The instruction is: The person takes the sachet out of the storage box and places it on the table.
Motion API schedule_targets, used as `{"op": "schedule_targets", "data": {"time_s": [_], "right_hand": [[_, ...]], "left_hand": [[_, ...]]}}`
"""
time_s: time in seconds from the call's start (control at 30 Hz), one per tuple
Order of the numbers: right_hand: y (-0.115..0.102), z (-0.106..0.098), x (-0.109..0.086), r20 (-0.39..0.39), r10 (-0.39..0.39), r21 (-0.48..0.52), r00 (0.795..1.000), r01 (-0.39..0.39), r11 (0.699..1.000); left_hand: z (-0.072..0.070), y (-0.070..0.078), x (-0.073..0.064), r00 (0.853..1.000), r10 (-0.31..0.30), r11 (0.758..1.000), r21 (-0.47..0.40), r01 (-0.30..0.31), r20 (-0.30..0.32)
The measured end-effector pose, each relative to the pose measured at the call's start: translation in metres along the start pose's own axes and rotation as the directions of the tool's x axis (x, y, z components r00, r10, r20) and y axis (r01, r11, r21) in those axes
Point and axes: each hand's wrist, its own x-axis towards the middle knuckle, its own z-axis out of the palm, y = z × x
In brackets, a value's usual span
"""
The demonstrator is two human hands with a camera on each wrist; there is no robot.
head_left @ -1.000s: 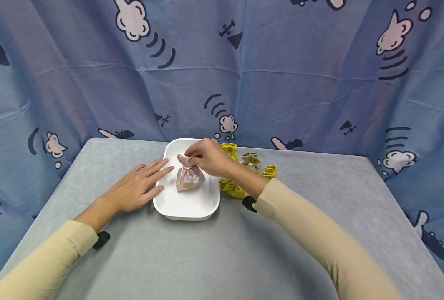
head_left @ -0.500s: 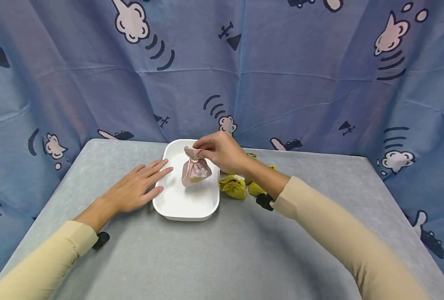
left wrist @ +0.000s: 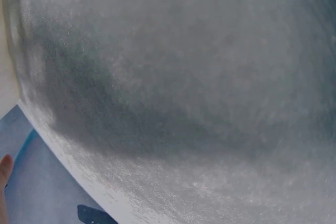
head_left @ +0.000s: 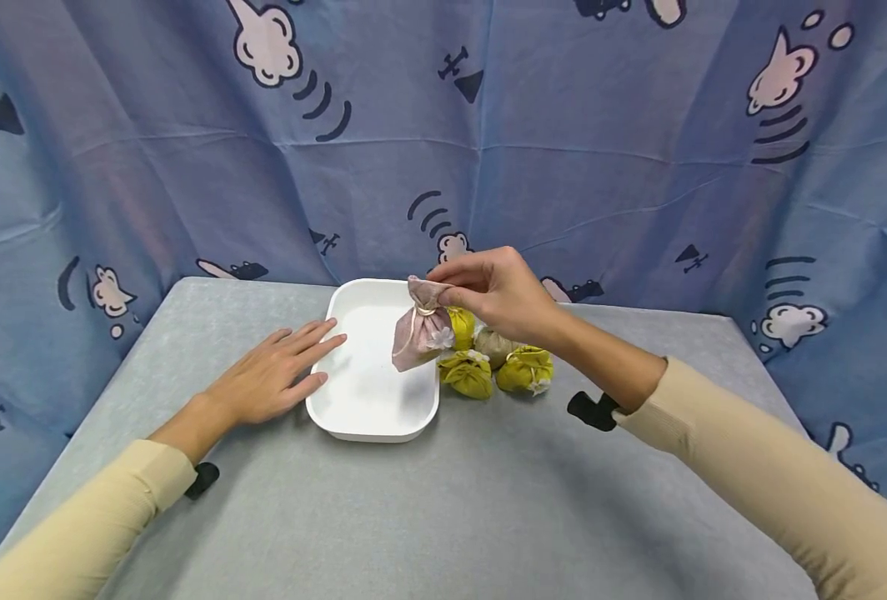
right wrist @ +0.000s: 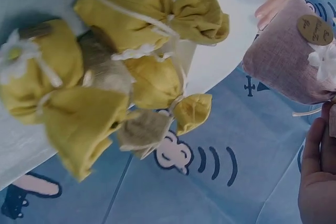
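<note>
A pink drawstring pouch with a white flower hangs over the right side of the white tray. My right hand pinches its gathered neck between thumb and fingers. The right wrist view shows the pink pouch with a round tag, and part of the right hand at its neck. My left hand rests with fingers extended at the tray's left rim. Most of that hand is outside the left wrist view.
Just right of the tray stand several small pouches: yellow ones and a beige one. In the right wrist view, the yellow pouches crowd together. Behind the grey table hangs a blue patterned curtain.
The right hand has lifted the pink pouch from the tray and carried it right, toward the other pouches. The left hand has stayed in place.
</note>
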Motion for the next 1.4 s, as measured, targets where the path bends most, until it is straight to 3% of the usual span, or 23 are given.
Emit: {"op": "schedule_targets", "data": {"time_s": [0.43,0.77,1.4], "right_hand": [[0.008,-0.030,-0.037,-0.033,0.039,-0.022,0.999,-0.039,0.999],[0.021,-0.047,-0.062,0.037,0.088,-0.065,0.995,-0.086,0.994],[0.056,-0.048,-0.087,0.082,0.137,0.000,0.987,-0.137,0.991]], "left_hand": [[0.003,-0.001,-0.001,1.000,0.013,1.000,0.008,-0.013,-0.008],[0.003,0.000,-0.002,1.000,0.001,1.000,0.014,-0.001,0.006],[0.001,0.001,-0.001,1.000,-0.015,1.000,0.014,0.014,0.020]]}}
